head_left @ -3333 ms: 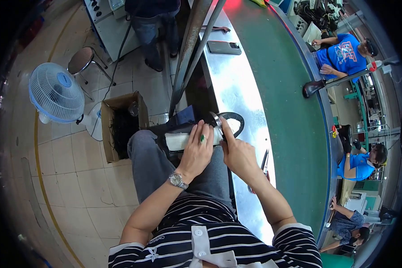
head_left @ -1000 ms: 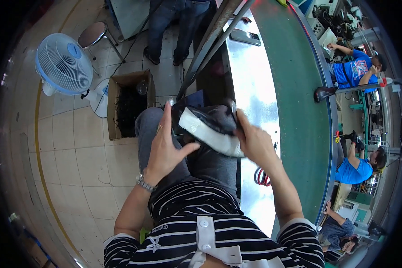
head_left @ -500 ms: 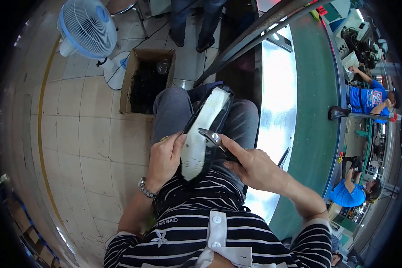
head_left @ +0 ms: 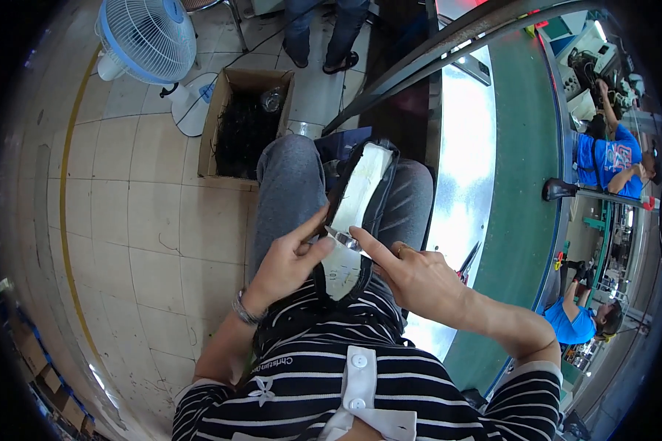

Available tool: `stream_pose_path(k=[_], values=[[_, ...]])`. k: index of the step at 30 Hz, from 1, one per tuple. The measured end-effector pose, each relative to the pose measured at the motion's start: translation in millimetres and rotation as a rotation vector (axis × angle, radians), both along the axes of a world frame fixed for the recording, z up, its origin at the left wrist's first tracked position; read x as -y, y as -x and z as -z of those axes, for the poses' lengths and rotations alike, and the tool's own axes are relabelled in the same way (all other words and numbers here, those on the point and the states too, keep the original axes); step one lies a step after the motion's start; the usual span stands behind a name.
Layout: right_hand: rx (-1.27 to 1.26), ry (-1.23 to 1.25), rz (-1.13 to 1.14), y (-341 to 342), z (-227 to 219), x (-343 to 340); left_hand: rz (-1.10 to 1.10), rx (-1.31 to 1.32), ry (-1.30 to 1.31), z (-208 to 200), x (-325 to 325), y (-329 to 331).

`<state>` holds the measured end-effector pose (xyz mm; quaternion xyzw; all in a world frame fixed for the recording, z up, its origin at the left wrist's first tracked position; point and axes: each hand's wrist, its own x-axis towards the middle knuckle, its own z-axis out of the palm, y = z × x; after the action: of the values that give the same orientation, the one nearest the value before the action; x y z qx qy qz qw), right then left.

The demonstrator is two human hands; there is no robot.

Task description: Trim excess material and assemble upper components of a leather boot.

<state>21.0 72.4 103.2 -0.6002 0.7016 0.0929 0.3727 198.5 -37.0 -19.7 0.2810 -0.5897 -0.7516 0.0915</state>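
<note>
A black shoe upper [head_left: 390, 187] with a white insole [head_left: 360, 184] facing up lies lengthwise between my knees, its near end against my striped shirt. My left hand [head_left: 290, 263] grips its left edge, thumb by the insole and index finger along the side. Closed in my right hand [head_left: 430, 287] is a pair of pincers [head_left: 348, 240]; their silver head lies across the middle of the insole, close to my left thumb. My right index finger stretches along the tool. The handles are mostly hidden under my palm.
To my right run a shiny metal ledge [head_left: 460, 184] and a green conveyor belt [head_left: 526, 184]. Scissors-like tools [head_left: 469, 263] lie on the ledge. A slanted metal post [head_left: 419, 70] crosses ahead. A cardboard box [head_left: 210, 147] and a fan [head_left: 147, 40] stand front left. Co-workers in blue sit beyond the belt.
The pincers' head has moved from the right edge onto the middle of the insole. My left hand has shifted right and its thumb now lies near the pincers. The shoe has moved slightly right.
</note>
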Motion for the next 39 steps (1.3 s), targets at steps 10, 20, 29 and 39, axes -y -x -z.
stream_pose_path(k=[10, 20, 29, 39], values=[[0.04, 0.189, 0.031, 7, 20, -17, 0.05, -0.191, -1.029, 32, 12, 52], [0.057, 0.276, -0.221, 42, -38, 49, 0.09, -0.098, -0.857, 25, 16, 48], [-0.297, 0.238, -0.326, 58, -12, 70, 0.093, -0.1, -0.75, 20, 23, 49], [-0.214, 0.274, -0.132, 62, 2, 57, 0.108, -0.102, -0.76, 18, 29, 51]])
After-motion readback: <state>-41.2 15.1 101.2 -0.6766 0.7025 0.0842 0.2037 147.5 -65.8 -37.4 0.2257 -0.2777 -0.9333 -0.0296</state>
